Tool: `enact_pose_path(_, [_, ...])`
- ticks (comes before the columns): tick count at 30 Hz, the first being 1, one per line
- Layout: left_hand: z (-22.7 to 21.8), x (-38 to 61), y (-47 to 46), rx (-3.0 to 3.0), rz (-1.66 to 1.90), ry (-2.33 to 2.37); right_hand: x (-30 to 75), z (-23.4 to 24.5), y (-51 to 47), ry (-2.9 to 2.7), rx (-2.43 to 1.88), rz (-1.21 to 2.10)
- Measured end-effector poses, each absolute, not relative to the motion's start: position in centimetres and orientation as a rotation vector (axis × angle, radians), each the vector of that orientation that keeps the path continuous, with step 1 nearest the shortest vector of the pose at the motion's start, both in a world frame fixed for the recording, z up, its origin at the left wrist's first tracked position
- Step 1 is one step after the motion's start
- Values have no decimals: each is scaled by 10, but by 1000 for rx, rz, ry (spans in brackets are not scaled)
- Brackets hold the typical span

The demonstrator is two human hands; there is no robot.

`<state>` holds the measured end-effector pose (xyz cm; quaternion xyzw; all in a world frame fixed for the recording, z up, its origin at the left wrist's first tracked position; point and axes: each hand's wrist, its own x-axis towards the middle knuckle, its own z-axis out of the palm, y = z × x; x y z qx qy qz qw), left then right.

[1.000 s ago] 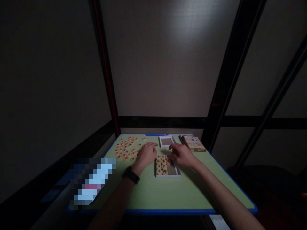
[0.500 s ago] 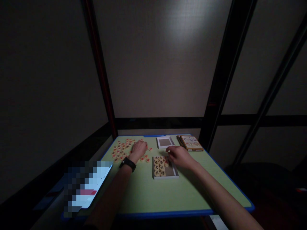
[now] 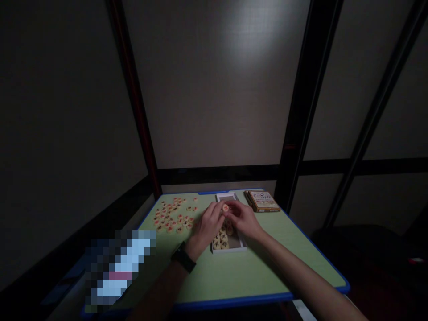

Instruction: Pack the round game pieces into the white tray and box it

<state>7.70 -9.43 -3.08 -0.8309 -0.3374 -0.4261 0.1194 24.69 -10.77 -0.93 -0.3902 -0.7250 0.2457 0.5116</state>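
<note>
A round Chinese chess piece (image 3: 225, 208) with a red character is pinched between the fingertips of both hands. My left hand (image 3: 210, 222), with a black watch on its wrist, closes on the piece from the left. From the right, my right hand (image 3: 243, 217) grips the same piece. Below them sits an open white box (image 3: 234, 250) holding several pieces on its left side; the hands hide its upper part. Many loose pieces (image 3: 170, 214) with red or black characters lie scattered over the table's left side.
Behind the hands lies a white box part (image 3: 220, 196), partly covered. A printed cardboard box (image 3: 264, 201) is at the back right. A pixelated bright screen (image 3: 123, 267) stands along the left edge of the green table (image 3: 261, 276), which has a blue rim.
My left hand has come right from the loose pieces to meet my right hand above the box. A red-marked piece now shows between their fingertips. The view has shifted slightly.
</note>
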Motion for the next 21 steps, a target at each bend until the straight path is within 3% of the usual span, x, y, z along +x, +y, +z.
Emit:
enact_pose_path(9, [-35,72,-97,-2421,-1213,-886,245,-9,-110,-1763,-975,552])
enact_pose_path(15, [-31,72,-106,-2451,-1169,-928,247,-14,-104,-1691,-930,755])
enact_pose_path(21, [3,24,-95,-2542,-960,-1039,248,-18,-98,-1582,-942,847])
